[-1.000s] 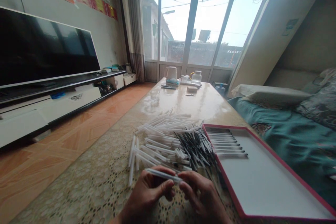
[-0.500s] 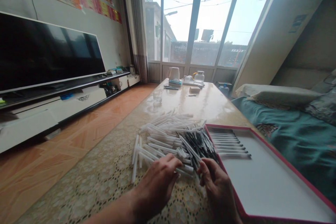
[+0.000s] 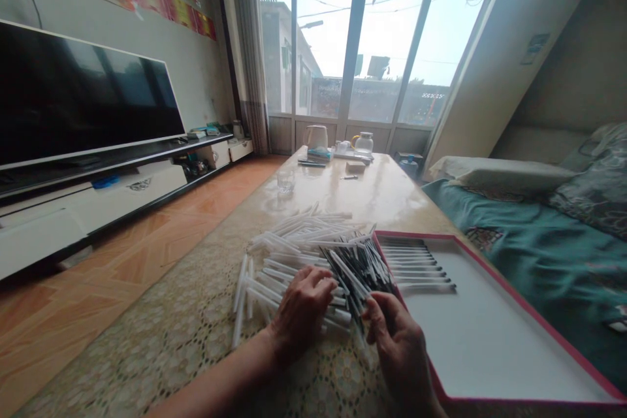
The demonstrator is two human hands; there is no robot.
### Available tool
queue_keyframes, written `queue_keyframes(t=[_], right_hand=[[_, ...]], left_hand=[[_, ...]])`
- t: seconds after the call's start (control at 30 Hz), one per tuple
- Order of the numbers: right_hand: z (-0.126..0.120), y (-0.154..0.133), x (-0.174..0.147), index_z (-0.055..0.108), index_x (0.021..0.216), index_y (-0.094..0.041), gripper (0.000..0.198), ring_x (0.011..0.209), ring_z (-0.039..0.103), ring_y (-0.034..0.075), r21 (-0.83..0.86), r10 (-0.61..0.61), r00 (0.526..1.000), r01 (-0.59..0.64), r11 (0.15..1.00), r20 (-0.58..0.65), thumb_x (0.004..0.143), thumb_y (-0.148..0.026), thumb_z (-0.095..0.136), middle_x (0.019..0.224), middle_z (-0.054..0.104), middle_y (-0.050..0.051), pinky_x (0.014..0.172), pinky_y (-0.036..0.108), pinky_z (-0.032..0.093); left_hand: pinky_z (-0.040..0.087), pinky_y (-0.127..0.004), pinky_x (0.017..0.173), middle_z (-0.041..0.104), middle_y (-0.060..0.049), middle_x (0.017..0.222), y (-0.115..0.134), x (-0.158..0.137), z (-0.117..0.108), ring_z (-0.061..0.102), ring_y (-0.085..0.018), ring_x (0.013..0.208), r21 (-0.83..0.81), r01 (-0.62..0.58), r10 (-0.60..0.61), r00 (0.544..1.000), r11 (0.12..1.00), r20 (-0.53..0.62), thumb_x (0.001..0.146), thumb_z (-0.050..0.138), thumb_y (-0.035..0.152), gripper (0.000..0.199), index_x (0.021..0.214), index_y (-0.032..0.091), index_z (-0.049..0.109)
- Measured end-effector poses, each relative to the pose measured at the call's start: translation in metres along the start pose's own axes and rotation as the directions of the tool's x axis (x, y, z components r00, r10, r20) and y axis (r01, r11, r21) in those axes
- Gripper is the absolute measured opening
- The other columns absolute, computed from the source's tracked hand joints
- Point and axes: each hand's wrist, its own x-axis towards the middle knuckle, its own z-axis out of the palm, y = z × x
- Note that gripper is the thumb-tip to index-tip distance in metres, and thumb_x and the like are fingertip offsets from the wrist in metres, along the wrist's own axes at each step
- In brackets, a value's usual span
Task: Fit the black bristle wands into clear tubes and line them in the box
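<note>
White tubes (image 3: 281,242) are lying at twelve o'clock from the left hand (image 3: 304,300), grip unclear; the right hand (image 3: 394,339) is pinching another tube (image 3: 349,273); loose pinching could be dropping it.

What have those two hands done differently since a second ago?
Then, both hands met at a slim white tube. Now the left hand has let go and moved forward over the pile of white tubes; whether it grips one is hidden. The right hand has shifted right, holding a white tube slanted forward. The pen row in the tray stayed put.
</note>
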Motion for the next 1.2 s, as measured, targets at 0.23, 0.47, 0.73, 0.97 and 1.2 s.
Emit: queue_keyframes(t=[0.23, 0.47, 0.73, 0.97, 1.2], right_hand=[[0.003, 0.000, -0.003, 0.059, 0.095, -0.018, 0.031, 0.049, 0.055, 0.013, 0.045, -0.026, 1.000, 0.027, 0.999, -0.016, 0.089, -0.046, 0.049, 0.064, 0.059, -0.001, 0.047, 0.021, 0.045], [0.003, 0.002, -0.001, 0.061, 0.093, -0.017, 0.032, 0.051, 0.057, 0.014, 0.041, -0.042, 0.999, 0.041, 0.998, 0.023, 0.089, -0.046, 0.049, 0.065, 0.062, 0.001, 0.047, 0.021, 0.046], [0.000, -0.009, -0.005, 0.061, 0.091, -0.018, 0.020, 0.065, 0.063, 0.016, -0.091, -0.205, 0.979, 0.203, 0.975, -0.018, 0.089, -0.035, 0.051, 0.076, 0.066, 0.003, 0.060, 0.021, 0.050], [-0.004, -0.014, -0.010, 0.058, 0.090, -0.018, 0.013, 0.068, 0.062, 0.015, -0.136, -0.325, 0.945, 0.327, 0.935, 0.040, 0.089, -0.026, 0.048, 0.075, 0.061, 0.001, 0.063, 0.022, 0.050], [-0.002, -0.022, -0.011, 0.056, 0.091, -0.019, 0.008, 0.065, 0.061, 0.014, -0.186, -0.438, 0.893, 0.450, 0.873, 0.105, 0.089, -0.019, 0.048, 0.071, 0.057, 0.000, 0.057, 0.020, 0.049]], left_hand=[[0.047, -0.030, 0.066, 0.064, -0.003, 0.084, 0.000, -0.005, -0.023, 0.058, -0.018, 0.074, -0.326, 0.243, -0.303, 0.941, 0.914, -0.148, 0.082, 0.058, 0.016, 0.008, 0.088, 0.020, 0.061], [0.044, -0.027, 0.063, 0.061, 0.002, 0.064, -0.011, -0.014, -0.022, 0.056, -0.015, 0.061, -0.497, 0.364, -0.478, 0.870, 0.788, -0.120, 0.074, 0.066, 0.020, 0.004, 0.075, 0.020, 0.063], [0.052, -0.028, 0.060, 0.069, -0.003, 0.070, -0.016, -0.019, -0.037, 0.065, -0.016, 0.062, -0.774, 0.494, -0.684, 0.721, 0.397, 0.110, 0.071, 0.070, 0.034, 0.023, 0.083, 0.015, 0.066], [0.035, -0.013, 0.036, 0.057, 0.006, 0.052, -0.006, -0.042, -0.038, 0.048, -0.005, 0.040, -0.842, 0.523, -0.772, 0.588, 0.135, 0.241, 0.067, 0.071, 0.048, 0.035, 0.072, 0.016, 0.058], [0.028, -0.010, 0.031, 0.054, 0.008, 0.045, -0.004, -0.045, -0.028, 0.041, -0.003, 0.034, -0.842, 0.537, -0.781, 0.550, 0.060, 0.295, 0.065, 0.071, 0.052, 0.040, 0.072, 0.017, 0.055]])
